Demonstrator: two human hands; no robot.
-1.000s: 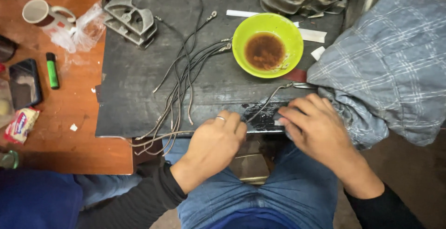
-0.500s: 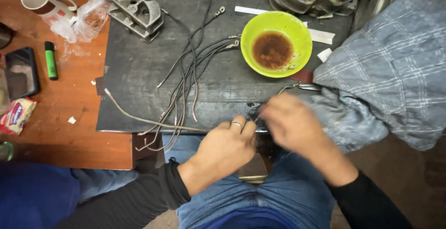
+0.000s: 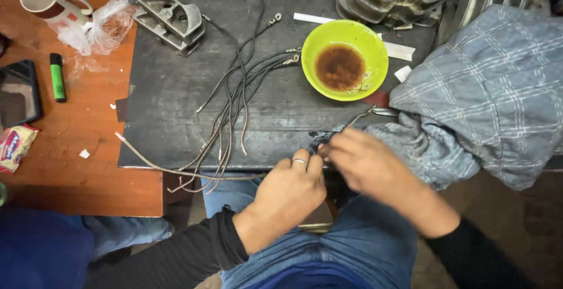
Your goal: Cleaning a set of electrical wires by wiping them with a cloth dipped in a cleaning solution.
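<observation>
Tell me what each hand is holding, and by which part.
Left hand pinches one end of a long wire at the bench edge. Right hand is blurred; its fingertips meet the left's, but its grip cannot be told.

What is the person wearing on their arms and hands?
Both arms have long black sleeves, pushed a little above the wrists. The hands are bare, no gloves. The left hand wears a thin silver ring on one finger. The right hand is blurred; no ring shows.
</observation>
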